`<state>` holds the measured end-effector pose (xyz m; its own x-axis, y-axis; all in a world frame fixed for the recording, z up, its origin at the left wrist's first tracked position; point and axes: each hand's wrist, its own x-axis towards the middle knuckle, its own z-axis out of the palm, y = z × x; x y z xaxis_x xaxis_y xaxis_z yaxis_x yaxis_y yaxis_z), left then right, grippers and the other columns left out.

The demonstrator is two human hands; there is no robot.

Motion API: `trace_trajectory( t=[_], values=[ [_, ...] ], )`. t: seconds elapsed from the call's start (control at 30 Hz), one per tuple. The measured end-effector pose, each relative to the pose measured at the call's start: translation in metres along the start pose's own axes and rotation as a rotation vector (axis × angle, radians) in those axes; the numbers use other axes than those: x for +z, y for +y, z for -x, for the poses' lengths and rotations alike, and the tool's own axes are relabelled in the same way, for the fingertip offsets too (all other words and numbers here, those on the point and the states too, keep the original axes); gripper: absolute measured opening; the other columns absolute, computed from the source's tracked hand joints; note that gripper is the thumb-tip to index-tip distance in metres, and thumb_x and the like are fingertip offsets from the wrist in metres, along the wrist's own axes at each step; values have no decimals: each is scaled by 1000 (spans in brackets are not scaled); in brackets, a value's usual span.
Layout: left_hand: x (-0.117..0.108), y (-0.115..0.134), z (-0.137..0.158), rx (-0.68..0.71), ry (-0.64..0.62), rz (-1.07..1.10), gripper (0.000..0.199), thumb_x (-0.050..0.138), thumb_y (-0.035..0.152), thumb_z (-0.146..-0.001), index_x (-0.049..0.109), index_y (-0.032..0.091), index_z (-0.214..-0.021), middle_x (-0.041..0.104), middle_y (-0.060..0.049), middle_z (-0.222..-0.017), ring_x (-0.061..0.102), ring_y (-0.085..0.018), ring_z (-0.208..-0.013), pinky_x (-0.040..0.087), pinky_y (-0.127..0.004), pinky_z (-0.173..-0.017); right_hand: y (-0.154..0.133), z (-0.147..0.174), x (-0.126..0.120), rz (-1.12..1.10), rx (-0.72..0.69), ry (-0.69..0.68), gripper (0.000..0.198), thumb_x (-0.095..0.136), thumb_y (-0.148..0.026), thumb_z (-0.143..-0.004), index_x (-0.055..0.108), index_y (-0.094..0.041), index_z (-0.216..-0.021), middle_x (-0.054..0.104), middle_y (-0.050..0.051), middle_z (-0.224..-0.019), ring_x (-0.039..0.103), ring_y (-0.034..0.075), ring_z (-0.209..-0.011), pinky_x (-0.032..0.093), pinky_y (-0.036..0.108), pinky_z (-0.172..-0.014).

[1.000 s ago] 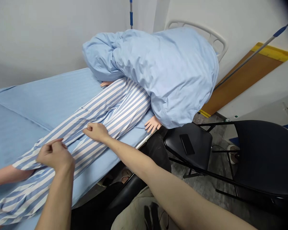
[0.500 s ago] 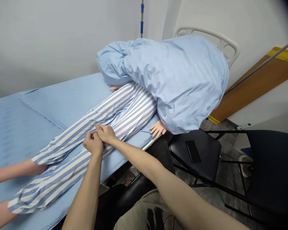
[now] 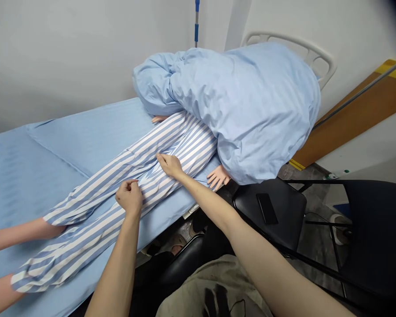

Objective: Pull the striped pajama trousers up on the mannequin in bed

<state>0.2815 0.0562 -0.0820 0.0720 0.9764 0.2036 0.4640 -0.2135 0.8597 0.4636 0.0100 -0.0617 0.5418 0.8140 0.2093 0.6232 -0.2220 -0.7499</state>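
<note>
A mannequin in blue-and-white striped trousers (image 3: 125, 176) lies on a bed with a light blue sheet (image 3: 69, 141). A bunched light blue quilt (image 3: 244, 101) covers its upper body; only a mannequin hand (image 3: 218, 177) shows at the bed's edge, and bare lower legs (image 3: 16, 233) stick out at the left. My left hand (image 3: 129, 197) is closed on the trouser fabric of the near leg, about knee height. My right hand (image 3: 170, 164) presses on the striped fabric higher up, near the thigh, fingers pinching the cloth.
A black folding chair (image 3: 270, 211) with a dark phone (image 3: 266, 208) on its seat stands right of the bed. A second black chair (image 3: 376, 229) is further right. The white headboard (image 3: 303, 48), a wooden board (image 3: 350, 119) and a blue-handled pole (image 3: 196, 22) lean by the wall.
My left hand slid up the leg from the shin toward the knee. My right hand moved from beside the left hand further up the thigh. The view shifted left.
</note>
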Motion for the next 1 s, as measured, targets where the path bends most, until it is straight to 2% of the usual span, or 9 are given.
trace_trajectory(
  t=[0.1,0.17,0.27,0.37,0.5,0.63,0.73,0.83,1.0],
  values=[
    [1,9,1,-32,-26,102,25,47,26,-68,67,17,-78,47,4,-53,42,-12,-51,34,-27,-55,0,2,7,19,25,57,52,29,-53,-100,60,-21,-74,54,1,-66,48,14,-66,21,24,-60],
    [8,24,1,-61,-9,227,22,45,25,-68,63,16,-77,45,4,-53,43,-12,-52,34,-26,-53,-2,3,8,28,20,75,51,29,-52,-101,60,-21,-74,55,0,-66,49,14,-66,22,24,-61],
    [31,54,1,-72,16,408,17,44,25,-68,57,17,-74,40,5,-52,44,-11,-51,34,-24,-53,-2,4,6,29,9,86,51,26,-49,-102,60,-21,-76,55,0,-66,50,14,-66,23,24,-62],
    [59,72,4,-41,-65,446,15,45,24,-69,57,17,-74,42,4,-52,45,-12,-52,36,-24,-54,0,2,4,29,1,87,50,25,-47,-103,61,-21,-80,57,1,-69,50,14,-67,24,24,-62],
    [84,63,11,55,-99,241,13,47,24,-71,58,18,-72,51,2,-59,46,-12,-57,37,-26,-61,3,-1,3,43,25,65,45,28,-43,-103,63,-21,-85,60,1,-72,51,14,-68,26,24,-63],
    [87,47,13,97,-146,173,15,45,24,-73,59,18,-71,52,2,-60,45,-13,-57,36,-27,-62,4,1,6,26,34,58,43,31,-45,-102,63,-21,-88,61,2,-75,52,14,-70,29,23,-65],
    [85,46,12,91,-155,148,14,45,24,-73,58,18,-71,49,3,-56,44,-13,-56,35,-27,-61,2,2,5,-26,24,46,45,30,-45,-102,62,-20,-82,59,1,-72,51,13,-70,31,22,-66],
    [86,50,13,103,-137,95,14,47,25,-73,59,19,-70,49,3,-55,45,-14,-57,35,-28,-64,2,-8,-9,-99,5,62,50,26,-45,-102,58,-18,-74,54,0,-68,49,11,-67,32,20,-64],
    [89,50,15,97,-130,46,14,48,25,-74,60,20,-69,47,3,-53,45,-15,-57,34,-29,-64,20,-46,-67,-74,-18,237,60,15,-48,-102,56,-16,-73,49,-1,-66,48,10,-66,33,19,-65]
  ],
)
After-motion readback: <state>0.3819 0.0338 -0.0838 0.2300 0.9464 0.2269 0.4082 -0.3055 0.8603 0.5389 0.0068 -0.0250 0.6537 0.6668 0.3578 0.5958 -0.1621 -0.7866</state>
